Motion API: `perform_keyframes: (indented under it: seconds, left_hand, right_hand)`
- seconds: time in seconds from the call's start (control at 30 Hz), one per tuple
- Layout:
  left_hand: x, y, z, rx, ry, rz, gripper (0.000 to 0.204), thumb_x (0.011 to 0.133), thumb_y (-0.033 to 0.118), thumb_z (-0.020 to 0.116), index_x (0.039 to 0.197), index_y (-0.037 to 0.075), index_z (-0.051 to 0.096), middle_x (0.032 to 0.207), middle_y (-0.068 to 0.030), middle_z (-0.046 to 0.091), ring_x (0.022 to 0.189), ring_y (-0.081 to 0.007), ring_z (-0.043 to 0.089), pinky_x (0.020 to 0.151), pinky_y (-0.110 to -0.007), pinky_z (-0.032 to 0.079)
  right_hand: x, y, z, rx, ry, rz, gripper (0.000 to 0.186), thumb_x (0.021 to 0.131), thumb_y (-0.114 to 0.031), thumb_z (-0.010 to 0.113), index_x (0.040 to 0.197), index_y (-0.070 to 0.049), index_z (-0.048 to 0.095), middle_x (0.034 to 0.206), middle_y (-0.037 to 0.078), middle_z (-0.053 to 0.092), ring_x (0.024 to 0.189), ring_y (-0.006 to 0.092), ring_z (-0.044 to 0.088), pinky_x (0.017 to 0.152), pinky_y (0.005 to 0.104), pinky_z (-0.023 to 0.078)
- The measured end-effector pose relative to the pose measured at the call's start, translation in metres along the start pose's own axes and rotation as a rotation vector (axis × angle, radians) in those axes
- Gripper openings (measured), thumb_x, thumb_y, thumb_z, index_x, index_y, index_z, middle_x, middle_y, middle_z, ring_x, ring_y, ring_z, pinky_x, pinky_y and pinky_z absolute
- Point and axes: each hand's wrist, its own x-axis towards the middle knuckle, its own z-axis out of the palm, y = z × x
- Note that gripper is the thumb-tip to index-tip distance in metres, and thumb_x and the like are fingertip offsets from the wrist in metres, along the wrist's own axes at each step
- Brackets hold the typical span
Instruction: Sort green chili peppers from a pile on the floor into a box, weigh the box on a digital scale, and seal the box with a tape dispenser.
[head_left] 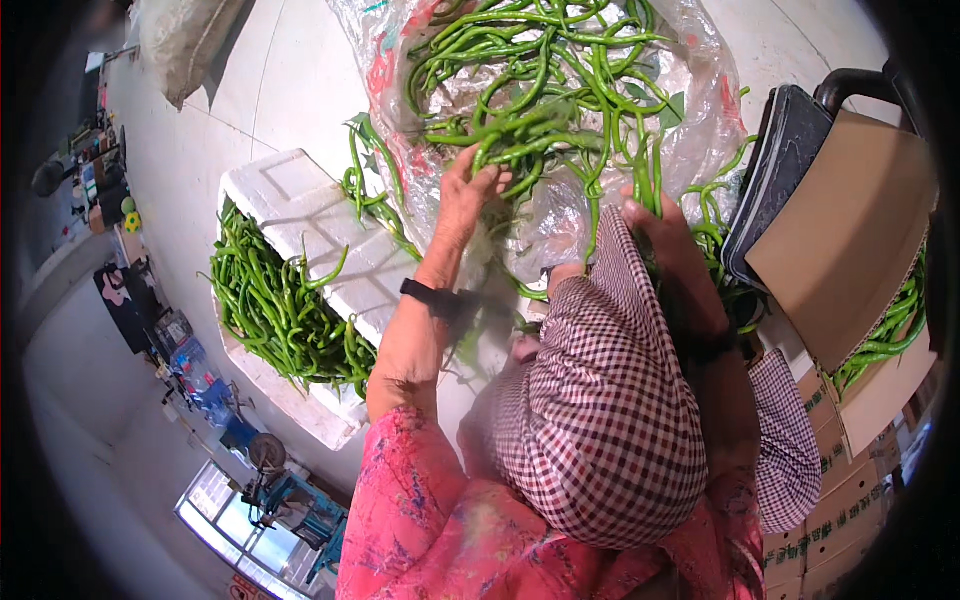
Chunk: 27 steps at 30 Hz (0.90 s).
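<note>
Head view: I log left hand (470, 190) curled on blurred bunch of green peppers (520, 128), above plastic sheet (718, 90). Right hand (657, 222) closed round few upright peppers (647, 178). Loose peppers (543, 70) strewn far centre. White foam box (285, 182), left, holds pepper heap (270, 305). Cardboard (845, 230) right.

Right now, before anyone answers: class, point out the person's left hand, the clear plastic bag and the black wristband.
Left hand (468, 193): head view, middle of the hand.
Clear plastic bag (708, 88): head view, bare film on its right side.
Black wristband (434, 296): head view, middle of the strap.
</note>
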Motion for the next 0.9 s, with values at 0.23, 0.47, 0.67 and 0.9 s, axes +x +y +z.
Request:
perform_keyframes:
  seconds: [0.23,0.47,0.67,0.9]
  left_hand:
    - [-0.030,-0.012,-0.047,0.140,0.177,0.073,0.031,0.092,0.007,0.054,0.121,-0.002,0.058,0.100,-0.0097,0.069,0.093,-0.0156,0.064,0.082,-0.028,0.050]
    - [0.015,-0.005,-0.051,0.740,0.213,0.473,0.030,0.085,0.004,0.058,0.114,0.001,0.062,0.101,-0.0122,0.065,0.092,-0.0249,0.062,0.083,-0.035,0.049]
    - [0.056,-0.014,-0.050,1.451,0.318,0.652,0.033,0.075,0.007,0.060,0.107,0.010,0.067,0.099,-0.0160,0.058,0.095,-0.0365,0.055,0.083,-0.043,0.046]
    - [0.047,0.032,-0.043,0.999,0.312,0.671,0.022,0.079,0.008,0.064,0.101,0.006,0.062,0.088,-0.0154,0.064,0.081,-0.0326,0.062,0.074,-0.043,0.049]
  right_hand:
    - [0.008,-0.007,-0.010,-0.091,0.082,0.003,0.022,0.089,-0.023,0.064,0.098,-0.003,0.061,0.079,0.000,0.059,0.070,0.0097,0.054,0.068,0.0253,0.042]
    - [0.003,0.010,-0.009,-0.032,0.160,0.057,0.023,0.086,-0.026,0.072,0.091,-0.005,0.061,0.070,-0.002,0.056,0.060,0.0082,0.052,0.057,0.0234,0.042]
    - [-0.002,0.010,-0.006,-0.048,0.192,0.089,0.023,0.087,-0.026,0.071,0.093,-0.006,0.062,0.070,-0.002,0.056,0.059,0.0071,0.050,0.054,0.0230,0.040]
    - [-0.010,0.003,-0.012,0.050,0.261,0.053,0.019,0.088,-0.021,0.068,0.093,-0.004,0.062,0.073,-0.001,0.057,0.061,0.0071,0.050,0.057,0.0226,0.040]
